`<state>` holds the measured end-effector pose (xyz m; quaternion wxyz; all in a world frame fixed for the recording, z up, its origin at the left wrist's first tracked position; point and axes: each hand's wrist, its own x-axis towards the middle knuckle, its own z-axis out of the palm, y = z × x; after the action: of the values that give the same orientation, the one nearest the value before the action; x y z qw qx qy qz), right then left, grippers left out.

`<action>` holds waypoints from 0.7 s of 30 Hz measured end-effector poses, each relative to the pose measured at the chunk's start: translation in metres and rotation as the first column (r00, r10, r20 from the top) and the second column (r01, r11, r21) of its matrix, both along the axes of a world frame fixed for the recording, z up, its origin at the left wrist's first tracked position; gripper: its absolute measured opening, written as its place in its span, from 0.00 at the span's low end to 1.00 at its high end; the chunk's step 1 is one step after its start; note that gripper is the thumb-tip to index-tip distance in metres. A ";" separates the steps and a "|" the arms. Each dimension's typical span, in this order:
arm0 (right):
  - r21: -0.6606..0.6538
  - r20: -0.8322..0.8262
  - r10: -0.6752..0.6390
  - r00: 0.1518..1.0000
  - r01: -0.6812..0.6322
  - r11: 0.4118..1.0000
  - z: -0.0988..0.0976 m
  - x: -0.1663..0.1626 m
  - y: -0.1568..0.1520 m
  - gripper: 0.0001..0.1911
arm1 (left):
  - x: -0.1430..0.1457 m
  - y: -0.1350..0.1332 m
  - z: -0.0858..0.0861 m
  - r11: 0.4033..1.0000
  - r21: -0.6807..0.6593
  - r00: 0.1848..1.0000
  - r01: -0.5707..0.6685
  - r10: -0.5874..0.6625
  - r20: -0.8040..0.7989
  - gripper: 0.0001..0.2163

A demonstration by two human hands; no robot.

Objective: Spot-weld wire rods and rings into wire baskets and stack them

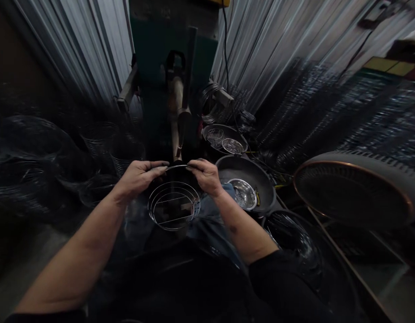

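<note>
My left hand (142, 174) pinches a thin, shiny metal wire (176, 166) between thumb and fingers. Opposite it, my right hand (205, 175) has the other end of the visible arc in the same kind of pinch. Just below and nearer my body is a round wire basket (174, 183) made of several hoops, with straight wires across its bottom. Whether the pinched arc belongs to this basket I cannot tell. Right beyond my fingertips stands a machine's pale metal bar (177, 130), reaching toward the wire.
To the right, a dark round basin (224, 163) holds a shiny metal bowl (251, 197); another basin (209, 130) with wire parts is behind it. A round fan (355, 188) stands further right. Wire baskets (32, 134) pile up at left, and a wire coil (210, 105) hangs behind.
</note>
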<state>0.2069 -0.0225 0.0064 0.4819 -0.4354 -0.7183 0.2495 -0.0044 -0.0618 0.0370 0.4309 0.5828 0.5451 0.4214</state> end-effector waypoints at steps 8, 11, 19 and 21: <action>0.016 0.194 -0.086 0.977 0.084 0.996 0.011 -0.011 0.010 0.08 | 0.001 0.023 -0.032 0.770 0.608 0.759 0.191 0.277 -0.589 0.19; 0.014 0.379 -0.079 0.922 0.080 0.997 0.009 -0.010 0.021 0.11 | -0.001 0.038 -0.040 0.773 0.568 0.620 0.282 0.305 -0.723 0.19; -0.037 0.760 -0.040 0.649 0.105 0.994 0.014 -0.010 0.056 0.15 | 0.011 0.068 -0.037 0.880 0.423 0.642 0.218 0.197 -0.741 0.17; -0.027 0.798 -0.046 0.600 0.113 0.993 0.015 -0.011 0.064 0.16 | 0.013 0.075 -0.036 0.895 0.401 0.679 0.195 0.171 -0.714 0.16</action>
<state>0.1955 0.0415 0.0218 0.1060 -0.5501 -0.8276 0.0348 0.0090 0.0134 0.0007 0.0334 0.7880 0.5560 0.2623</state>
